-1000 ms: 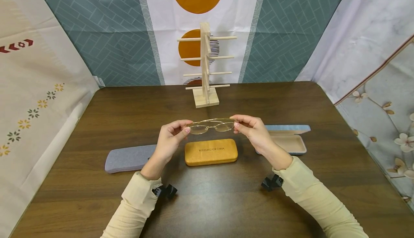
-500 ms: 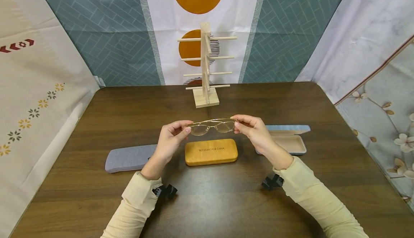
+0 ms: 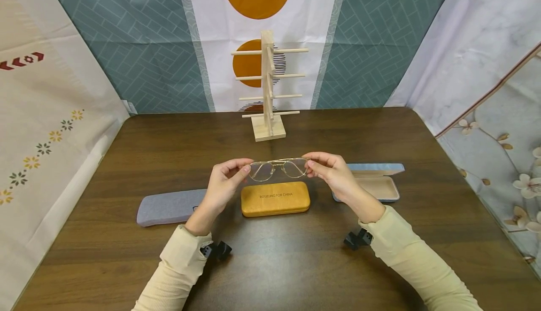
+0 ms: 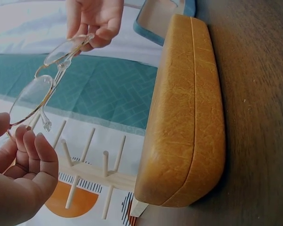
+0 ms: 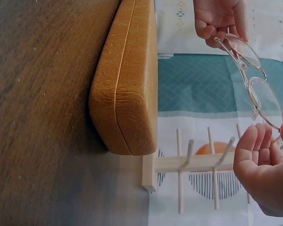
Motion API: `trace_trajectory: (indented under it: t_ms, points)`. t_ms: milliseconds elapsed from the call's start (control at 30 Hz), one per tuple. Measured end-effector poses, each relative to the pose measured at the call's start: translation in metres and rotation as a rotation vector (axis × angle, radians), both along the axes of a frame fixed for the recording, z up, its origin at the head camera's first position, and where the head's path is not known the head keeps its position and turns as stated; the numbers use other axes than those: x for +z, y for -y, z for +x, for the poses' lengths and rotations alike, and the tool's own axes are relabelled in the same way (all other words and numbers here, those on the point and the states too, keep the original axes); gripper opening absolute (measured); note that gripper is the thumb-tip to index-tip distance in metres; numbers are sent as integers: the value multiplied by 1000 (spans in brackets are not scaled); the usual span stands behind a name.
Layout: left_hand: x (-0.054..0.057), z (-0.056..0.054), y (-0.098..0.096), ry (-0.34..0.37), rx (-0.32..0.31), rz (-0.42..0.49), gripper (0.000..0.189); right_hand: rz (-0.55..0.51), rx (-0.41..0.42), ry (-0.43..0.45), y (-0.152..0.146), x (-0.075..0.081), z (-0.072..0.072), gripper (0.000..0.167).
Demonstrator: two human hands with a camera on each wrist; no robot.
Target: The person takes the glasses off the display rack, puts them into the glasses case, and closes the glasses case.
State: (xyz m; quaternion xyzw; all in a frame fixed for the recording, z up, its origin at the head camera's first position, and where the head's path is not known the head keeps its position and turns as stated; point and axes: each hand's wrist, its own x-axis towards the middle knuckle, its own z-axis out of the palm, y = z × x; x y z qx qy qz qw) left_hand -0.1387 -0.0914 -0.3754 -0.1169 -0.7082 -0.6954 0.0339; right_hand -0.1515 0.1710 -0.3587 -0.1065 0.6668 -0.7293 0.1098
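A pair of eyeglasses (image 3: 276,163) with a thin gold frame and clear lenses is held up above the table, between both hands. My left hand (image 3: 227,179) pinches its left end between thumb and fingers. At the opposite end my right hand (image 3: 331,170) pinches the frame the same way. The temples are folded behind the lenses, as the left wrist view shows. Just in front of the glasses lies a closed mustard-yellow glasses case (image 3: 275,199) with lettering on its lid. Both wrist views show this case from the side, near the hands.
A grey-blue case (image 3: 169,206) lies closed at left, partly behind the left hand. At right, a light-blue case (image 3: 378,187) stands open with a beige lining. Toward the back rises a wooden display rack (image 3: 268,85) with several pegs, on the brown table (image 3: 274,264).
Both hands keep their hold on the eyeglasses. The frame has tilted, so the lenses now face the head camera more fully and look rounder. The cases have stayed put.
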Motion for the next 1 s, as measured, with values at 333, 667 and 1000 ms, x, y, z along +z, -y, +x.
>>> trace_trajectory:
  t_ms: [333, 667, 1000]
  points:
    - [-1, 1, -2, -10, -11, 38, 22, 7, -14, 4, 0, -4, -1, 31]
    - [-4, 1, -2, -121, -75, -16, 50, 25, -18, 25, -4, -3, -1, 29]
    - [7, 9, -8, -211, -97, -190, 50, 19, -8, 36, -11, -6, 1, 30]
